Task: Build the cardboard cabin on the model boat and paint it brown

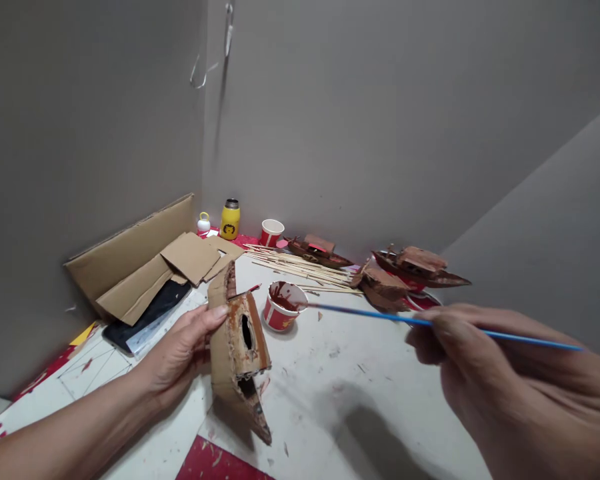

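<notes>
My left hand (185, 343) grips a cardboard model boat (223, 360), held upright on its end above the table. Brown paint covers part of its cabin (249, 333), which has an oval hole, while the hull side is bare cardboard. Between the fingers of my right hand (495, 367) is a thin paintbrush (380, 315) with a blue handle. Its tip points left and lies at the right rim of a red and white paper cup (281, 319); whether they touch I cannot tell. Brown paint coats the inside of that cup.
Cardboard pieces (135, 273) and a dark phone-like slab (130, 327) lie left. Behind are a yellow bottle (230, 221), another paper cup (272, 233) and thin wooden sticks (305, 267). Brown model boats (320, 250) stand along the grey wall (355, 120), several toward the right.
</notes>
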Demonstrator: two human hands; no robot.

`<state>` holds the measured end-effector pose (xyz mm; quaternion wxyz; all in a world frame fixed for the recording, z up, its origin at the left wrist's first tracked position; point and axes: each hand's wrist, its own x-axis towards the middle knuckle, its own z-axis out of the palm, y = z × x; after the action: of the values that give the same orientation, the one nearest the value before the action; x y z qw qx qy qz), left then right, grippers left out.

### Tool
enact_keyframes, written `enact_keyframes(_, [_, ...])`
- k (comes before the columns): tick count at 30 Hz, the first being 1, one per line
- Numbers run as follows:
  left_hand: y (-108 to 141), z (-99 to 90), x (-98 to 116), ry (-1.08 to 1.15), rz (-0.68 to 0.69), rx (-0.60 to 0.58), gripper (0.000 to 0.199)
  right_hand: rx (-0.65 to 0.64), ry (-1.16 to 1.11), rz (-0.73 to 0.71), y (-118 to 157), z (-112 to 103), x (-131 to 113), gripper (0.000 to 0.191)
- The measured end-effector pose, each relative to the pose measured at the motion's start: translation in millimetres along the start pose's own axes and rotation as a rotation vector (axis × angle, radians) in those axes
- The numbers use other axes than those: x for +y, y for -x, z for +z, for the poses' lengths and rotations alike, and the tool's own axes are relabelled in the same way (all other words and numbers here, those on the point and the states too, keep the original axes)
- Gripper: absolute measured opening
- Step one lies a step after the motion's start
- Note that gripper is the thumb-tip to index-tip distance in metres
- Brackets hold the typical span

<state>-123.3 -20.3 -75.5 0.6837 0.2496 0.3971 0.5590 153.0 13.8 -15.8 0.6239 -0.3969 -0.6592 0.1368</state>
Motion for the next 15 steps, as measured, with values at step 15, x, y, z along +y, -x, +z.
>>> enact_keyframes(15, [3.9, 4.1, 1.3, -0.206, 0.116, -0.095, 0.044, -0.179, -0.131, -0.077, 16.8, 23.2, -28.3, 0.013])
